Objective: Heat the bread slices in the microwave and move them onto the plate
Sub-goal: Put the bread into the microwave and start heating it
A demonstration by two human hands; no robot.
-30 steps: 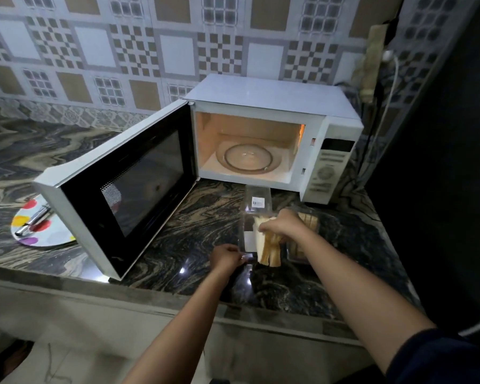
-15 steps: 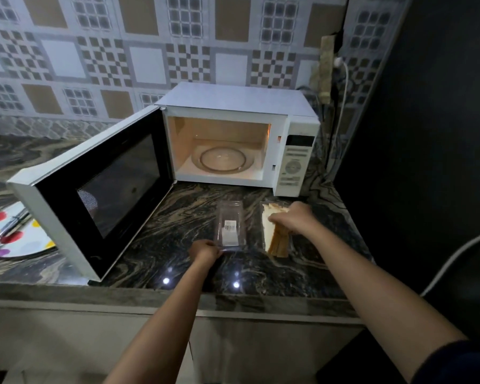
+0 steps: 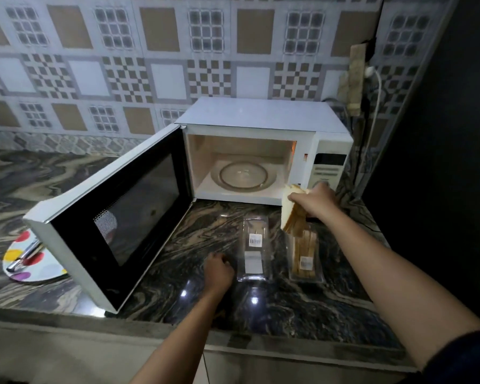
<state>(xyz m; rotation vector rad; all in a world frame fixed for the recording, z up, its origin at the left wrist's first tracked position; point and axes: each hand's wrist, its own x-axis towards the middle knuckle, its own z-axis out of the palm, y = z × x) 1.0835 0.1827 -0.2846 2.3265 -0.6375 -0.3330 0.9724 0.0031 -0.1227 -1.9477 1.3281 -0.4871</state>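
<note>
Far left of the worktop (image 3: 178, 259): a white plate (image 3: 49, 268) with coloured dots lies flat, partly hidden behind the microwave door (image 3: 117, 217); a metal utensil (image 3: 25, 254) rests on it.
Microwave door: swung wide open to the left, its dark window facing the camera.
Microwave (image 3: 261, 117): white, standing against the tiled wall; the cavity is lit and the glass turntable (image 3: 243, 176) sits inside.
Left hand (image 3: 219, 271): low over the worktop in front of the open door, fingers curled, just beside the near left corner of the clear lid (image 3: 254, 253); I cannot tell whether they pinch it.
Clear lid: flat on the worktop between the left hand and the clear tray (image 3: 305, 275), barcode label up.
Bread slices (image 3: 290, 214): a small stack held on edge in the air by the right hand (image 3: 313, 200), above the far end of the clear tray and just in front of the microwave's lower right corner, outside the cavity.
Right hand: fingers closed round the top of the stack.
Clear tray: on the worktop just right of the lid, with more slices standing on edge in it.
White cable (image 3: 376, 106): hangs from a wall socket to the right of the microwave.
</note>
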